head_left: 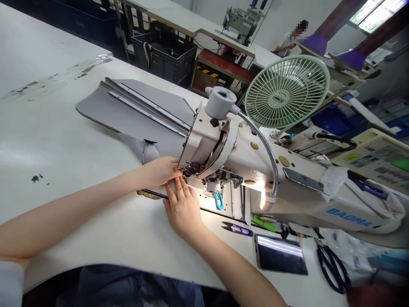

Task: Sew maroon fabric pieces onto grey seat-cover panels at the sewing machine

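Note:
A grey fabric panel [96, 104] with metallic-looking strips lies on the table and runs under the head of a sewing machine [211, 145]. My left hand [158, 172] is closed at the near edge of this panel, beside the needle area; its fingertips are partly hidden by the machine head. Just nearer to me, my right hand [185, 209] lies palm down with its fingers stretched out, their tips touching the left hand. Whatever cloth is under the right fingers is covered. A blue clip-like piece [219, 200] shows at the presser area.
Right of my hands lie purple thread snips [238, 229], a dark phone [281, 254], black scissors [332, 264] and a green-handled tool [263, 223]. A lit lamp [267, 201] hangs by the machine arm. Behind stand a green fan [287, 91] and a black crate [164, 59]; a person [287, 44] sits far back.

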`<action>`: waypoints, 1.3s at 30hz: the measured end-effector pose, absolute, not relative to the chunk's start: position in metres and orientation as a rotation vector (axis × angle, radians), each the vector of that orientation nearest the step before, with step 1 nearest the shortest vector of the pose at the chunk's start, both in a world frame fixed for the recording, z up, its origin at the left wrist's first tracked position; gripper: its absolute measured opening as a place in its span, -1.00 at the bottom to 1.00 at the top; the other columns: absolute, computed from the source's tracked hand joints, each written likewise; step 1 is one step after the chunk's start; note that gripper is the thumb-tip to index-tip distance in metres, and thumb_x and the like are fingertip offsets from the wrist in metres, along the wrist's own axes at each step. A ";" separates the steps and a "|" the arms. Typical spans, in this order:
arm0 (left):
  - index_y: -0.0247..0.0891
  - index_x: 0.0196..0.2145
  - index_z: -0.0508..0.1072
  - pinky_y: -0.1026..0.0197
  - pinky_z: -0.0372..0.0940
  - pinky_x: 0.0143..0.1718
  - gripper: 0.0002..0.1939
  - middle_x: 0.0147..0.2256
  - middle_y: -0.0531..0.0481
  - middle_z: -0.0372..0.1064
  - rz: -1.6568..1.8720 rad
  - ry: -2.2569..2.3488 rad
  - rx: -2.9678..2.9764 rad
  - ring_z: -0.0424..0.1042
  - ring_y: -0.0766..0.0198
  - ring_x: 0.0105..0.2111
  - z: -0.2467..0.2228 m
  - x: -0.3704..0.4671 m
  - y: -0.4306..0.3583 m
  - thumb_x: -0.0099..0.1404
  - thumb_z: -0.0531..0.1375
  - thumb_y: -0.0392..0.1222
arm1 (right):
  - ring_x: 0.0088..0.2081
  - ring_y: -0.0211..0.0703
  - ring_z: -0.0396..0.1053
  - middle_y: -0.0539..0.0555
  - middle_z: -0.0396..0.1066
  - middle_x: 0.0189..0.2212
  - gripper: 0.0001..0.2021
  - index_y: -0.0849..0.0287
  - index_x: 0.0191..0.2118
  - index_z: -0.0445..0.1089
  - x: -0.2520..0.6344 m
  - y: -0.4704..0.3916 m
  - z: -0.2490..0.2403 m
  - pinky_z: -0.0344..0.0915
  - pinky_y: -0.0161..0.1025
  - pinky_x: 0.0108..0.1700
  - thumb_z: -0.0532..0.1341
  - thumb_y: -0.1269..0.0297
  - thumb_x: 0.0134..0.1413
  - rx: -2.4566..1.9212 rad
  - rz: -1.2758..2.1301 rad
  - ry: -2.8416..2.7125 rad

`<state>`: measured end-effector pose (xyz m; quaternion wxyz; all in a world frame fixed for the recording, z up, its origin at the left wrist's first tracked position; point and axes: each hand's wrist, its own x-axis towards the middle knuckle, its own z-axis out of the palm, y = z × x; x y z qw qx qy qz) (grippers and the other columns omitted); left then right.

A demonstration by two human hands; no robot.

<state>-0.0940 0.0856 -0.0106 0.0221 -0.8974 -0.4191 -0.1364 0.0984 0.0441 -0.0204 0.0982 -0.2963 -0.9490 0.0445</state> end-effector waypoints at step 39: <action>-0.29 -0.37 0.42 0.07 0.14 -0.25 -0.88 -0.42 -0.10 0.39 -0.539 -1.639 -2.417 0.36 0.13 -0.33 -0.006 -0.090 0.058 0.29 0.11 -0.27 | 0.06 -0.12 0.42 0.18 0.53 -0.07 -0.64 0.17 0.13 0.39 0.112 0.047 -0.005 0.36 -0.13 0.03 -0.03 0.37 0.36 -0.509 0.432 -2.548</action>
